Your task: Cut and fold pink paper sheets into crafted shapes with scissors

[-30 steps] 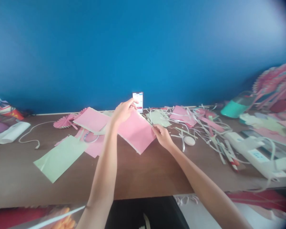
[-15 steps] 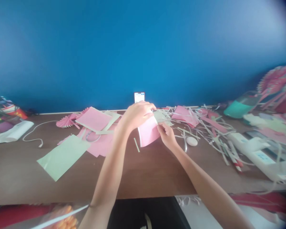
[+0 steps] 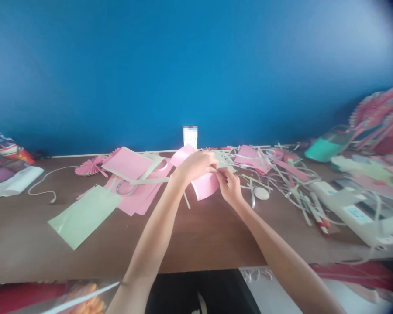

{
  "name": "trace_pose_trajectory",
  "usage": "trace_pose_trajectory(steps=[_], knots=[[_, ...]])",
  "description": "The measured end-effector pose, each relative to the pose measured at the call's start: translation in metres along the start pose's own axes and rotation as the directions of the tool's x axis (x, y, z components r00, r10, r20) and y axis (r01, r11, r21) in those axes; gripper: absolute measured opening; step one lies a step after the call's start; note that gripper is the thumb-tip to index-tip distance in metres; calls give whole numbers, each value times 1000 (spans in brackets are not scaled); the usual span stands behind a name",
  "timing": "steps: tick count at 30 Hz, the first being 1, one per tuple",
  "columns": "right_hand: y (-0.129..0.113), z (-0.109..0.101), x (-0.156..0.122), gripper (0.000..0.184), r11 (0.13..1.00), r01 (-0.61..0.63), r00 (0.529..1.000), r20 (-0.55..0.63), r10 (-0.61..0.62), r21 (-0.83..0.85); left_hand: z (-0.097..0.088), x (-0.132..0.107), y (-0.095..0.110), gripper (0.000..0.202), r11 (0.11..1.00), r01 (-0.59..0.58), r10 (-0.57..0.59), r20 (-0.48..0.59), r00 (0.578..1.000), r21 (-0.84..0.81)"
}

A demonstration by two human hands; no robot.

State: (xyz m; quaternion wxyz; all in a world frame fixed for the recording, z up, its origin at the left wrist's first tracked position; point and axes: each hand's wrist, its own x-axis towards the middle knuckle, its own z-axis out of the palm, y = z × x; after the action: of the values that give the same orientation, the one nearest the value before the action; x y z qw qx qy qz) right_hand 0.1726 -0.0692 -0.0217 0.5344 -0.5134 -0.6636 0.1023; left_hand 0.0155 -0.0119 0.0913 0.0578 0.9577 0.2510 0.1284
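Note:
A sheet of pink paper (image 3: 205,186) is held up over the middle of the table, with a pale edge along its left side. My left hand (image 3: 199,165) comes across the paper from the left, its fingers closed on the right edge. My right hand (image 3: 229,183) pinches that same edge just below, fingertips close to the left ones. Part of the sheet is hidden behind my left hand, and pink paper also shows beyond the knuckles. A thin pale green strip (image 3: 187,200) lies on the table just left of the sheet.
Pink and green sheets (image 3: 85,216) lie to the left, beside a folded pink paper fan (image 3: 89,166). A phone (image 3: 190,137) stands against the blue wall. On the right are tangled paper strips (image 3: 288,174), a round white object (image 3: 261,193), a power strip (image 3: 356,213) and a teal-filled bottle (image 3: 324,149).
My left hand has moved right and slightly down to the paper's right edge, beside my right hand. More pink paper now shows beyond my left hand.

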Motion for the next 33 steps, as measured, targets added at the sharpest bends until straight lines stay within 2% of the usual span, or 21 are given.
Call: trace_pose_trajectory(steps=[4, 8, 13, 18, 21, 29, 33], knots=[[-7, -2, 3, 24, 993, -58, 995, 87, 49, 102, -2, -5, -1, 16, 984, 130, -122, 67, 990, -125], [-15, -6, 6, 24, 984, -78, 986, 157, 53, 158, -10, -12, 0, 18, 940, 286, -255, 175, 951, -187], [-27, -10, 8, 23, 971, -80, 978, 206, 33, 224, -18, -17, -2, 17, 924, 259, -203, 215, 955, -281], [-30, -13, 8, 25, 959, -114, 966, 254, 46, 259, -14, -18, -13, 17, 892, 178, -88, 227, 970, -415], [-28, -13, 8, 27, 950, -153, 961, 266, 79, 272, -12, -18, -17, 16, 876, 167, -63, 235, 970, -453], [-23, -8, 8, 24, 947, -194, 948, 297, 114, 255, -9, -19, -15, 14, 885, 263, -182, 234, 955, -384], [-19, 1, 6, 18, 966, -158, 949, 302, 91, 205, -5, -17, -13, 12, 892, 295, -225, 230, 947, -343]])
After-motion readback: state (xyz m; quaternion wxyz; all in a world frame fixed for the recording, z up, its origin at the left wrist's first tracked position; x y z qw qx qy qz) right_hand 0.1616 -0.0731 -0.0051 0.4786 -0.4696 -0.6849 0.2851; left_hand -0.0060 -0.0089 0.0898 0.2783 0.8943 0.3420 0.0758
